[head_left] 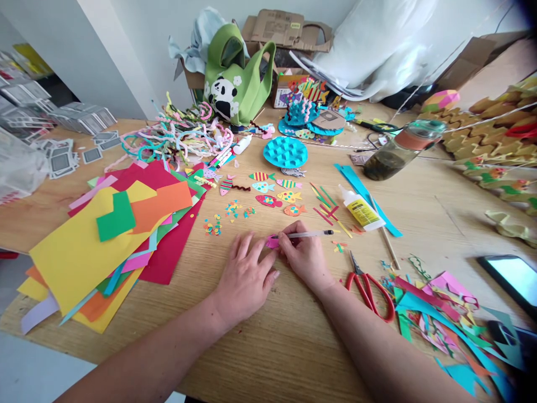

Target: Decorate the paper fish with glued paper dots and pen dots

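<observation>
A small pink paper piece (272,242) is found at the centre of the frame, flat on the table (247,358) and partly hidden by fingers. A pen (312,233) is gripped between thumb and fingers of the right hand (305,256), its writing end directed at the piece, presumably for fine marking. The left hand (245,274) is laid palm down with fingers spread, nothing being grasped; its fingertips are set at the piece's edge, apparently so that slipping is prevented.

Finished paper fish (268,200) are arranged in rows above the hands, probably so that they are kept flat and clear of the work. Paper dots (213,225) and thin strips (324,197) are grouped on either side, seemingly for easy reach.

A glue bottle (364,212) is noted lying right of centre, partly over a blue strip (388,221). Red-handled scissors (369,288) are left just beside the right forearm, where they could be knocked. The lower right is cluttered by paper scraps (451,305); the left is occupied by coloured sheets (84,246). No obstruction is seen between the hands.
</observation>
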A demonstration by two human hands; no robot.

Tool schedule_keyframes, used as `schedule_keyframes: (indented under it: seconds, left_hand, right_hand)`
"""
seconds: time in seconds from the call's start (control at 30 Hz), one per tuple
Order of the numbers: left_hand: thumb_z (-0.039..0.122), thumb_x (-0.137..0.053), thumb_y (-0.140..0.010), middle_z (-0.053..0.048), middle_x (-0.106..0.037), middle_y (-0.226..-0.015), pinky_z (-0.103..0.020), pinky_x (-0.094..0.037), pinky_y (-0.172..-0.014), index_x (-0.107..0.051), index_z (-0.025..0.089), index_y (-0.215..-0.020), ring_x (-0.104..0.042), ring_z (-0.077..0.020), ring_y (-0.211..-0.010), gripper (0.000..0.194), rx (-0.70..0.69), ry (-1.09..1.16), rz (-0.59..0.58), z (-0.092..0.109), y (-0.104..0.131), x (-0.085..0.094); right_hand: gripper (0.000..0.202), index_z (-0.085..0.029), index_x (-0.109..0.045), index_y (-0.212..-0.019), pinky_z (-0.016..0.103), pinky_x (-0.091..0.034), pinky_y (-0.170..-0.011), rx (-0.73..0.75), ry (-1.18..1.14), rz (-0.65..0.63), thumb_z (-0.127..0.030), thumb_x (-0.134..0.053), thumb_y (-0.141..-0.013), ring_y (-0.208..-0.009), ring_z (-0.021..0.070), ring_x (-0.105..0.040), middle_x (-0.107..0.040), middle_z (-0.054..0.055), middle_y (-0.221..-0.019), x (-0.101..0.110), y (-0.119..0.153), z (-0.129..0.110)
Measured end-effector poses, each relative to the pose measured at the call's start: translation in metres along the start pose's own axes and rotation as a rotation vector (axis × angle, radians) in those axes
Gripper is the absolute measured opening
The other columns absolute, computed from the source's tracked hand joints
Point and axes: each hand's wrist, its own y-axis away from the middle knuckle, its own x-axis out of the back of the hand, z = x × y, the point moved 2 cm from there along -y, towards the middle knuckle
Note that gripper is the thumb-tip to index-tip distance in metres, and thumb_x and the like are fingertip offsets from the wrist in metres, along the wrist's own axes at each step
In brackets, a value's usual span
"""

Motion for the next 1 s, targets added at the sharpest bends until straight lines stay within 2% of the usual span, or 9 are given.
schedule_keyframes:
  seconds: [1.0]
  left_hand:
    - [0.036, -0.05, -0.095, -0.011, -0.051, -0.138, -0.06, -0.028, -0.113, -0.058, 0.019, -0.126, -0.035, -0.0361, -0.135, 0.036, 0.001, 0.0, -0.012, 0.001, -0.0004, 0.0011]
  right_hand:
    - [0.015, -0.022, -0.05, -0.075, 0.025, -0.04, -0.047, 0.006, 0.051, -0.018, -0.033, -0.054, -0.085, -0.05, 0.014, -0.054, -0.058, -0.001, -0.059, 0.0012, -0.0005, -0.0009]
